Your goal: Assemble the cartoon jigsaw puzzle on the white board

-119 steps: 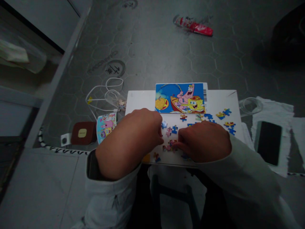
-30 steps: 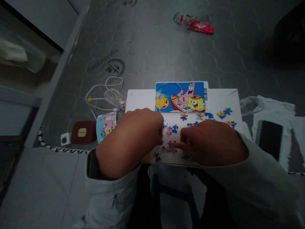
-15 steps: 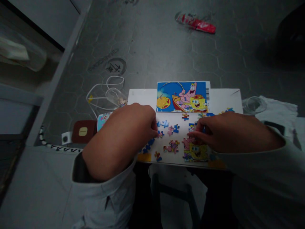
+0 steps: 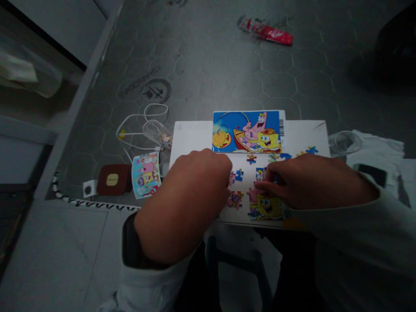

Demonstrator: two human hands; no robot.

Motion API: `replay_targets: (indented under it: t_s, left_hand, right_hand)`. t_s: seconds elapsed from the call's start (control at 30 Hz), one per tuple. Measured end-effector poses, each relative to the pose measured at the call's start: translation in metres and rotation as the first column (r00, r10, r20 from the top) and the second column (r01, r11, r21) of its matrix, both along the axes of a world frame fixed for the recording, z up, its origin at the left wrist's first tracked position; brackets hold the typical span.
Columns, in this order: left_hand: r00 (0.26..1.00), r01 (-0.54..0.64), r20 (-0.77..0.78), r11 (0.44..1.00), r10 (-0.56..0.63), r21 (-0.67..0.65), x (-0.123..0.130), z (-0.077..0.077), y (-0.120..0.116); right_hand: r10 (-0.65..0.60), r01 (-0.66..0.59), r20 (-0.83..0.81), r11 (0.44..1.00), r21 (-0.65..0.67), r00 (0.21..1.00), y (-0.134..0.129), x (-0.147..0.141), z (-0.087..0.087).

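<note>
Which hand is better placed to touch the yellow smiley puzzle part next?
Probably the right hand: its fingers are by the yellow smiley puzzle part, while the left hand is farther off, near the pink pieces.

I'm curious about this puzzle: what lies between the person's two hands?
In the head view: blue and pink puzzle pieces beside the left hand, then a joined yellow section partly hidden by the right hand. More may be hidden.

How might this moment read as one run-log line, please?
left hand: beside pink puzzle pieces, grip hidden | right hand: by joined yellow pieces, hold unclear | picture card: beyond both hands
</note>
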State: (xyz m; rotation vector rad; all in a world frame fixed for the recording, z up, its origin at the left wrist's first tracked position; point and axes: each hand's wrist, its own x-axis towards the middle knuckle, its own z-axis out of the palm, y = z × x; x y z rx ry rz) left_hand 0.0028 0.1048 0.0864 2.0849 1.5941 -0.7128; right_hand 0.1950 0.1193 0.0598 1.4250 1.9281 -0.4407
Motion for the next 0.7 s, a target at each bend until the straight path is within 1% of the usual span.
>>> replay_targets:
  t_s: [0.03,0.17,0.27,0.37,0.47,0.53,0.63,0.7]
  left_hand:
    - [1.000,0.017,0.021,1.000,-0.017,0.001,0.004,0.000,-0.003]
    - [0.996,0.045,0.077,0.994,-0.053,0.100,0.014,-0.003,-0.015]
    - [0.991,0.074,0.097,0.989,-0.086,0.129,0.016,-0.005,-0.016]
    - [0.990,0.091,0.098,0.989,-0.102,0.113,0.015,-0.007,-0.013]
    - [0.993,0.079,0.086,0.993,-0.086,0.086,0.013,-0.005,-0.009]
    - [0.994,0.067,0.082,0.995,-0.073,0.075,0.010,-0.003,-0.006]
    - [0.995,0.059,0.073,0.998,-0.061,0.033,0.005,-0.001,-0.002]
    - [0.997,0.039,0.063,0.999,-0.041,0.020,0.002,0.000,0.001]
  right_hand:
    - [0.005,-0.005,-0.009,1.000,-0.005,1.000,0.000,0.000,-0.001]
    - [-0.009,0.006,-0.081,0.999,-0.044,0.997,0.001,0.001,-0.003]
    - [0.004,-0.008,-0.052,0.997,-0.078,0.999,0.000,-0.001,-0.001]
    - [-0.012,0.011,-0.021,0.997,-0.076,1.000,-0.001,-0.003,0.004]
    - [-0.025,0.023,-0.039,0.998,-0.066,0.999,-0.002,-0.005,0.009]
    - [-0.026,0.022,-0.046,0.997,-0.071,0.999,-0.002,-0.004,0.009]
    - [-0.023,0.021,-0.052,0.999,-0.040,0.998,-0.003,0.002,0.001]
    - [0.007,-0.006,-0.105,1.000,0.008,0.994,-0.004,0.010,-0.008]
